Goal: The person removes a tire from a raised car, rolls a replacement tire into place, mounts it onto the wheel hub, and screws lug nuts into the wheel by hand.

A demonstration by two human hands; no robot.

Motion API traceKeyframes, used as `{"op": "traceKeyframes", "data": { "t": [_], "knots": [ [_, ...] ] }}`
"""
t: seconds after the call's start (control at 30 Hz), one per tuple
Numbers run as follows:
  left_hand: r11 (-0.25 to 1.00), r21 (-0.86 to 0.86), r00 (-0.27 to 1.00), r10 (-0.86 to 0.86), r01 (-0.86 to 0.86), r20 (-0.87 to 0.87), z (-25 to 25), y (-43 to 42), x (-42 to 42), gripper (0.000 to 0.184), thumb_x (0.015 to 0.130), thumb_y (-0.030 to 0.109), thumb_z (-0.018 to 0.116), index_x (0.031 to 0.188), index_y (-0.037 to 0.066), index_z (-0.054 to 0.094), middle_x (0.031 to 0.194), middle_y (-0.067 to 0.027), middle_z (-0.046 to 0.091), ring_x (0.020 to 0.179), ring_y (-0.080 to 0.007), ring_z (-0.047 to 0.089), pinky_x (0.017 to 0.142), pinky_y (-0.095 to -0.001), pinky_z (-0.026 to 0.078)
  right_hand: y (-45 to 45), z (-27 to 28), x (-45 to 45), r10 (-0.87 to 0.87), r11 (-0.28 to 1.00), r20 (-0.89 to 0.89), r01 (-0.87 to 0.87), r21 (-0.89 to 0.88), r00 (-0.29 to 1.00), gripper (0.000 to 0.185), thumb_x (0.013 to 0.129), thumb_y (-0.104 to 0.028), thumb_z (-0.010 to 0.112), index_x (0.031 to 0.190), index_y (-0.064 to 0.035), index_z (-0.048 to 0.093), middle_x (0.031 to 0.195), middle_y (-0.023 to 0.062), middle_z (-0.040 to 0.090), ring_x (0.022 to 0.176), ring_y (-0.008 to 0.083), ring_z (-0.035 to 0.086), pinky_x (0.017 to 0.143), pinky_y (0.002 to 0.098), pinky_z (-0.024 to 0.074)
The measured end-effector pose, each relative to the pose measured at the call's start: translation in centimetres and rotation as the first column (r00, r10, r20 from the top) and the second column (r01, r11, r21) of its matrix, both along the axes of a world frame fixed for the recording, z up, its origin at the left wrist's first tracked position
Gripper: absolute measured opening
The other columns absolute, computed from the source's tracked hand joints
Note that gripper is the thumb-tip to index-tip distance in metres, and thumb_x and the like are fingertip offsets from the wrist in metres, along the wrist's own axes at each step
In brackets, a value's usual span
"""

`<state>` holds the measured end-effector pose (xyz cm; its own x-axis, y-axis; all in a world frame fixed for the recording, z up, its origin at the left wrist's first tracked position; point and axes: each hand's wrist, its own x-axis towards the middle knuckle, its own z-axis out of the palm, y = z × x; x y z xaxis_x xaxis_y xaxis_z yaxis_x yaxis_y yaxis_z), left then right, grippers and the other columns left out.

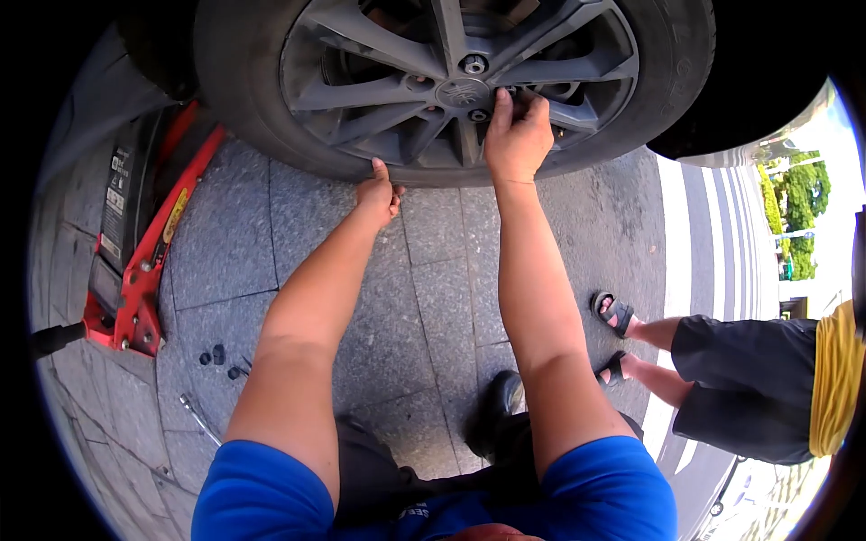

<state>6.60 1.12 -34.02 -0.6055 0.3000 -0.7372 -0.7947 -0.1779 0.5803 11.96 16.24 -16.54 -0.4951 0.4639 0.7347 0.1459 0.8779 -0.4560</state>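
Observation:
A car wheel with a grey spoked rim and black tire stands upright before me. My right hand is at its hub, thumb and fingers pinched around a lug nut right of the centre cap. The fingers partly hide that nut. Two more lug nuts show, one above and one below. My left hand is at the tire's lower edge, thumb up against the rubber and fingers curled. What those fingers hold, if anything, is hidden.
A red floor jack stands on the left. Small dark pieces and a metal wrench lie on the paving at lower left. A person in sandals and dark shorts stands at right, near a striped crossing.

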Motion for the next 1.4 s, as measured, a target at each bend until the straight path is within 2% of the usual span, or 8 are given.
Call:
{"op": "traceKeyframes", "data": {
  "t": [0.07, 0.2, 0.23, 0.47, 0.77, 1.03, 1.33, 1.4],
  "knots": [
    [1.000, -0.004, 1.000, 0.009, -0.009, -0.010, 0.7, -0.1, 0.1, 0.066, 0.087, 0.069, 0.041, 0.101, 0.005, 0.049, 0.074, -0.0090, 0.058, 0.050, -0.0124, 0.044, 0.039, -0.0243, 0.030, -0.9, 0.2, 0.0, 0.142, 0.978, -0.190, -0.167, -0.123, 0.971, 0.028, 0.083, -0.018, 0.070, 0.103, -0.0025, 0.057, 0.084, 0.0120, 0.061, 0.067, 0.0326, 0.059, 0.065, 0.0408, 0.0479],
    [0.999, -0.034, 1.000, -0.004, 0.005, 0.002, 0.6, 0.1, -0.1, 0.067, 0.087, 0.070, 0.041, 0.103, 0.005, 0.048, 0.074, -0.0092, 0.060, 0.050, -0.0128, 0.043, 0.039, -0.0246, 0.031, -1.7, 1.5, -0.2, 0.353, 0.897, -0.119, -0.300, 0.325, 0.928, 0.028, 0.080, -0.011, 0.072, 0.107, -0.0108, 0.064, 0.084, 0.0093, 0.058, 0.072, 0.0275, 0.059, 0.061, 0.0364, 0.0481],
    [0.999, -0.041, 1.000, -0.011, 0.011, 0.015, 0.4, 0.2, -0.2, 0.067, 0.087, 0.070, 0.041, 0.103, 0.005, 0.048, 0.074, -0.0091, 0.060, 0.050, -0.0129, 0.043, 0.039, -0.0247, 0.031, -2.0, 1.8, -0.4, 0.329, 0.902, -0.095, -0.283, 0.327, 0.939, 0.030, 0.079, -0.011, 0.073, 0.107, -0.0172, 0.066, 0.079, 0.0070, 0.056, 0.068, 0.0270, 0.058, 0.059, 0.0363, 0.0477],
    [0.998, -0.048, 0.999, -0.050, 0.050, 0.013, 0.2, -0.5, -0.5, 0.067, 0.087, 0.069, 0.041, 0.101, 0.005, 0.050, 0.074, -0.0085, 0.060, 0.051, -0.0131, 0.044, 0.040, -0.0257, 0.031, -1.9, 2.8, -2.4, 0.240, 0.911, -0.123, -0.179, 0.373, 0.963, 0.020, 0.079, -0.019, 0.074, 0.096, -0.0124, 0.066, 0.077, 0.0058, 0.059, 0.062, 0.0306, 0.058, 0.058, 0.0398, 0.0479],
    [0.986, 0.115, 0.992, -0.121, 0.123, -0.027, -1.0, -1.5, -1.3, 0.065, 0.090, 0.064, 0.043, 0.101, 0.000, 0.053, 0.079, -0.0125, 0.062, 0.065, -0.0172, 0.053, 0.054, -0.0292, 0.046, -2.4, 2.3, -3.1, 0.238, 0.904, -0.137, -0.168, 0.392, 0.961, 0.019, 0.081, -0.021, 0.071, 0.095, -0.0110, 0.062, 0.079, 0.0076, 0.061, 0.066, 0.0309, 0.060, 0.061, 0.0390, 0.0487],
    [0.974, 0.222, 0.998, -0.055, 0.053, 0.003, -0.9, -1.4, -1.3, 0.059, 0.095, 0.054, 0.043, 0.108, -0.002, 0.053, 0.091, -0.0193, 0.060, 0.074, -0.0285, 0.060, 0.070, -0.0447, 0.058, -2.9, 2.5, -2.7, 0.161, 0.926, -0.101, -0.115, 0.360, 0.982, 0.021, 0.084, -0.021, 0.068, 0.096, -0.0078, 0.060, 0.082, 0.0092, 0.064, 0.069, 0.0317, 0.062, 0.062, 0.0392, 0.0491],
    [0.972, 0.217, 0.994, -0.076, 0.092, -0.082, -0.6, -1.5, -0.9, 0.067, 0.095, 0.057, 0.038, 0.114, -0.007, 0.049, 0.098, -0.0231, 0.059, 0.086, -0.0349, 0.063, 0.080, -0.0515, 0.057, -2.7, 2.3, -2.7, 0.155, 0.922, -0.068, -0.120, 0.367, 0.986, 0.023, 0.083, -0.024, 0.069, 0.098, -0.0086, 0.060, 0.082, 0.0113, 0.064, 0.070, 0.0321, 0.063, 0.061, 0.0414, 0.0498],
    [0.975, 0.198, 0.994, -0.085, 0.098, -0.072, -0.5, -1.4, -0.9, 0.067, 0.095, 0.057, 0.037, 0.113, -0.007, 0.049, 0.097, -0.0226, 0.060, 0.084, -0.0348, 0.063, 0.080, -0.0515, 0.057, -2.9, 2.0, -3.1, 0.236, 0.928, -0.220, -0.152, 0.340, 0.947, 0.023, 0.083, -0.026, 0.070, 0.096, -0.0096, 0.060, 0.080, 0.0101, 0.064, 0.068, 0.0326, 0.062, 0.060, 0.0418, 0.0500]
  ]
}}
